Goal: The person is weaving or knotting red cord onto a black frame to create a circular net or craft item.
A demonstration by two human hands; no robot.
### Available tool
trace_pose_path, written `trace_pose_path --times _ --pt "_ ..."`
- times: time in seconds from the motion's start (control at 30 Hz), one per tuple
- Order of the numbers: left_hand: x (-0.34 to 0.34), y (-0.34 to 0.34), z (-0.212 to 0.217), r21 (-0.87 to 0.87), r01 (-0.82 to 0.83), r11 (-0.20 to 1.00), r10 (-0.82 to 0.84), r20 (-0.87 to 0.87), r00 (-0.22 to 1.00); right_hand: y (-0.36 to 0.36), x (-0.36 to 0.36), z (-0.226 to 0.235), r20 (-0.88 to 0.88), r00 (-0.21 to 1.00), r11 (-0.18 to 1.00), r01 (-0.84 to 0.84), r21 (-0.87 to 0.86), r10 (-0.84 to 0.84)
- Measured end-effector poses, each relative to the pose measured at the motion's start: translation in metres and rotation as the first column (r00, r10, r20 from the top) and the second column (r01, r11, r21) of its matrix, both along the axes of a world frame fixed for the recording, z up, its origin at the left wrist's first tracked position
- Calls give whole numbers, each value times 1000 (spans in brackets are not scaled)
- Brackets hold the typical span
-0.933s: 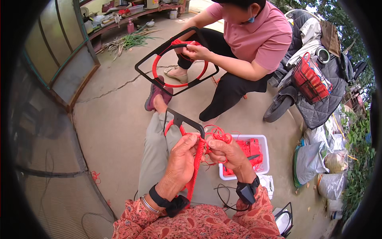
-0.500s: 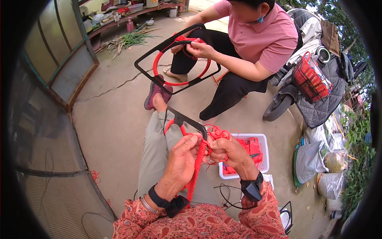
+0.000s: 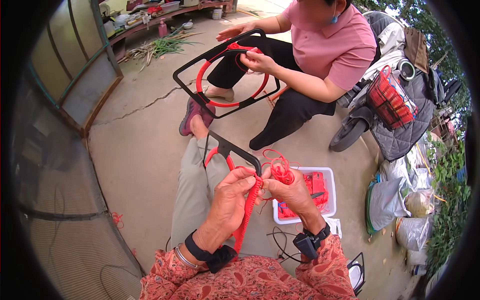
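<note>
Concrete floor (image 3: pixel 145 165) beneath, left fingers (image 3: pixel 239 174) tight on a red-wrapped black frame (image 3: pixel 240 152), right fingers (image 3: pixel 274 186) tight on red cord (image 3: pixel 283 174).

Smooth black frame (image 3: pixel 228 147) here, with a faint sheen that could be plastic or painted metal, and against it comes the red cord wrapping (image 3: pixel 248 204), tightly ridged, rough to the eye! The red cord bundle (image 3: pixel 283 174) looks slick and stringy. Now the white tub (image 3: pixel 332 192): smooth moulded plastic. A polished metal bangle (image 3: pixel 184 256) glints beside matt paisley cloth (image 3: pixel 172 270). Dull, gritty concrete floor (image 3: pixel 145 150); crinkled, shiny plastic sacks (image 3: pixel 392 200); soft quilted fabric cover (image 3: pixel 425 110).
</note>
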State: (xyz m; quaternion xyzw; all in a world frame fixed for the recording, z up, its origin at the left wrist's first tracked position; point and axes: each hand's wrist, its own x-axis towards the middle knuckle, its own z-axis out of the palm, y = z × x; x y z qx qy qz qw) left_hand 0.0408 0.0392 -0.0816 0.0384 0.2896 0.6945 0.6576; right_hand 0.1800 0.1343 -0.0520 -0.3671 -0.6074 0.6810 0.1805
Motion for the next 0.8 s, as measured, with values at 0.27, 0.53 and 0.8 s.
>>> trace_pose_path --times 0.27,0.53,0.8 --pt "-3 1 1 6 1 1000 -1 -48 999 -11 4 -12 -133 990 984 69 164 -48" --pt "3 2 5 -20 -25 999 25 -34 999 -22 5 -16 -82 991 971 124 204 -109" --pt "-11 -5 -2 24 -42 999 42 -15 999 -7 44 -8 -19 971 856 218 468 -237"
